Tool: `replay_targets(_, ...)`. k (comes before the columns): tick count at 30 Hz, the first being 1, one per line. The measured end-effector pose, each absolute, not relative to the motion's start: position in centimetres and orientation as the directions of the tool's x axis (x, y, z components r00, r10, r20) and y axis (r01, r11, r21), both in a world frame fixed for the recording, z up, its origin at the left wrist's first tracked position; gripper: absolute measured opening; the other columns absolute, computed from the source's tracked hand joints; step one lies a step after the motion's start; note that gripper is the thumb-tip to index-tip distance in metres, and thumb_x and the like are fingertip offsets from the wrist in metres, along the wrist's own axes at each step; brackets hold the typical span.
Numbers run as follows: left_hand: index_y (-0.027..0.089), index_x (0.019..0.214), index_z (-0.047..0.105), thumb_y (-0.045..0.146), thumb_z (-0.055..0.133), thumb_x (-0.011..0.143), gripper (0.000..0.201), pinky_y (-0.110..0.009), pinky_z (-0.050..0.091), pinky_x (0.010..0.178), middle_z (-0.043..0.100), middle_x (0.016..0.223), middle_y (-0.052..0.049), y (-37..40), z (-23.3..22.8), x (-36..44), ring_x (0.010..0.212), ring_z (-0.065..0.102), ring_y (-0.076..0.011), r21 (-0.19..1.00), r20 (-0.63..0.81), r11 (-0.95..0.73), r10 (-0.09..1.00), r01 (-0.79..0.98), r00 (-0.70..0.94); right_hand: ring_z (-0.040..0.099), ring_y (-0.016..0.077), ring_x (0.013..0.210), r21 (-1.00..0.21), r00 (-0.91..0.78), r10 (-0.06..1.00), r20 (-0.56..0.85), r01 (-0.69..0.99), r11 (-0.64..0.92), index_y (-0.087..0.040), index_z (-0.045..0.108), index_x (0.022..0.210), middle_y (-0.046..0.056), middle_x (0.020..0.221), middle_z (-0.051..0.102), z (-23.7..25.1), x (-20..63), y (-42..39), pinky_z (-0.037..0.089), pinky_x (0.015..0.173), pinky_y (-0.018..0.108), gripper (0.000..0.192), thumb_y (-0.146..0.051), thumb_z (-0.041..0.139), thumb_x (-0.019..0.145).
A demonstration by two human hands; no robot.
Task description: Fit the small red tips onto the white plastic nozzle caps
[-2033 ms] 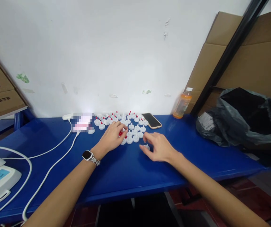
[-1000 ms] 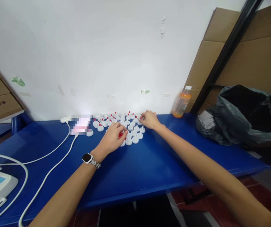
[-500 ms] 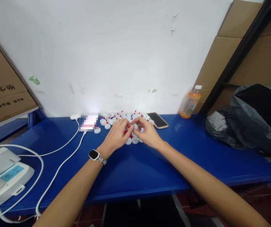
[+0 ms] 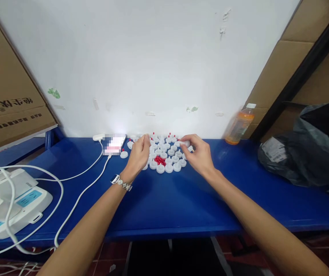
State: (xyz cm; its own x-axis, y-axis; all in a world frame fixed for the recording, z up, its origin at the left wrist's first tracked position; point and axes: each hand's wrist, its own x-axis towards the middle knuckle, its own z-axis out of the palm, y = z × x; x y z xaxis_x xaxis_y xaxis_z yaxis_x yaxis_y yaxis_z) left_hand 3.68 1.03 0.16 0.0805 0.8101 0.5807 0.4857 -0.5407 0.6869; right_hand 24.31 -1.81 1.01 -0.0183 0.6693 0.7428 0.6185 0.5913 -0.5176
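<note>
— The right hand [image 4: 199, 155] pinched a white cap [image 4: 185, 143] above the cluster; the left hand [image 4: 138, 156] curled, contents unclear.

— Mid-assembly, I'd judge; a red tip [image 4: 160, 160] needs fitting next.

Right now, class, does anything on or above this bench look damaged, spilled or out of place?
Yes. The white wall has chipped paint and torn tape scraps. On the blue table, small red pieces lie in a loose heap among the neat white caps, between the left hand and right hand.
</note>
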Motion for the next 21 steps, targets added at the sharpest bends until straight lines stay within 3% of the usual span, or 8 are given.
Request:
replay_targets(4,0.02,0.084,0.055,0.039,0.038,0.102,0.031,-0.037,0.04,0.083,0.056,0.087,-0.005,2.0,-0.8,2.8,0.086,0.05,-0.0213,0.428,0.529,-0.651,0.743,0.627,0.41,0.062,0.0179,0.076,-0.643,0.078,0.774,0.629,0.611,0.461,-0.02,0.069,0.094,0.004,0.091,0.072,1.0,25.3,-1.0,0.048,0.073,0.031,0.016,-0.031,0.061,0.086)
replay_targets(7,0.021,0.099,0.066,0.039,0.044,0.1,0.029,-0.041,0.042,0.09,0.059,0.099,-0.007,2.1,-1.5,2.8,0.097,0.051,-0.0242,0.335,0.469,-0.678,0.722,0.654,0.508,0.061,0.0188,0.081,-0.614,0.091,0.782,0.616,0.678,0.404,-0.02,0.072,0.09,0.007,0.1,0.069,0.3,26.1,0.2,0.046,0.073,0.031,0.016,-0.032,0.064,0.082)
replay_targets(13,0.021,0.104,0.069,0.039,0.044,0.099,0.031,-0.044,0.044,0.091,0.06,0.098,-0.008,2.1,-1.5,2.8,0.096,0.052,-0.0251,0.33,0.443,-0.672,0.73,0.663,0.52,0.06,0.0176,0.072,-0.524,0.015,0.868,0.496,0.803,0.285,-0.019,0.071,0.088,0.003,0.077,0.069,-0.2,28.3,3.8,0.041,0.072,0.031,0.015,-0.028,0.062,0.08)
replay_targets(18,0.02,0.094,0.069,0.037,0.045,0.099,0.03,-0.043,0.044,0.091,0.06,0.096,-0.007,1.9,-1.5,3.3,0.096,0.052,-0.0246,0.344,0.438,-0.672,0.732,0.655,0.521,0.063,0.0234,0.088,-0.282,-0.081,0.907,0.413,0.936,0.212,-0.019,0.074,0.082,0.006,0.079,0.074,0.1,27.6,6.0,0.031,0.09,0.041,0.016,-0.024,0.059,0.08)
replay_targets(21,0.02,0.093,0.069,0.036,0.045,0.099,0.029,-0.043,0.044,0.09,0.06,0.096,-0.007,1.8,-1.6,3.4,0.096,0.051,-0.0244,0.35,0.431,-0.672,0.734,0.652,0.525,0.063,0.0248,0.09,-0.282,-0.106,0.941,0.32,0.938,0.201,-0.02,0.075,0.079,0.006,0.079,0.075,0.0,27.3,6.7,0.027,0.092,0.043,0.017,-0.03,0.061,0.08)
